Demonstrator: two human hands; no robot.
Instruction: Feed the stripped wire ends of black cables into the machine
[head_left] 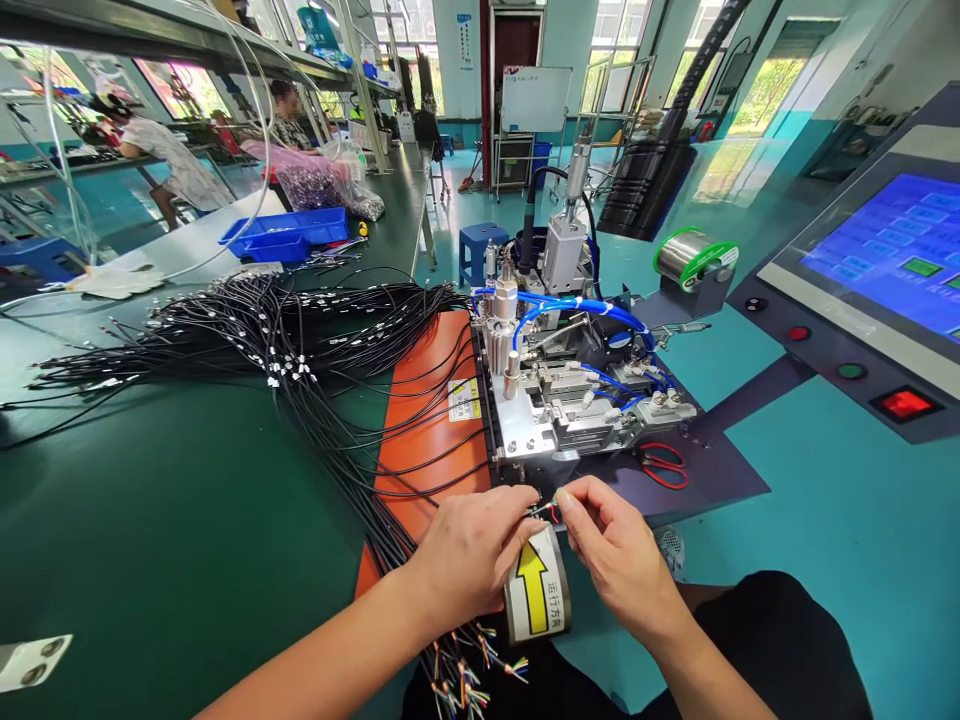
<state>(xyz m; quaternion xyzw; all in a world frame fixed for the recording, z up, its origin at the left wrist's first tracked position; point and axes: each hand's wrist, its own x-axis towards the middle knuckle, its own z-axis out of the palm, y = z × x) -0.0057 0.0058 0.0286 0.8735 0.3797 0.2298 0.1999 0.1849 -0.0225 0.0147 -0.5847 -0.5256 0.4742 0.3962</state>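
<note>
Black cable (322,420) ran in a thick bundle from the left middle of the frame down past the orange sheet (420,460), and one thin cable end (543,509) sat just below centre, right between our hands. Our left hand (472,550) had thumb and forefinger pinched on one side of it, and our right hand (619,555) was nipping the other side between thumb and fingertip, so neither was free. We reckoned the trick was a light, steady pinch close to the tip, with both hands lined up so the piece wouldn't kink. Good idea too, we thought, to stay off the hard edges of the metal fixture (525,415) just above, and to mind the coloured wire ends (465,685) splayed at bottom centre, which looked easy to snag. Hard to make out, though: the tip was so small and so covered that we couldn't tell if the right fingers had one wire or several, or what the red bit (556,513) was. Our left hand's lower fingers were tucked out of sight, and the screen (892,250) ran off the right edge.
</note>
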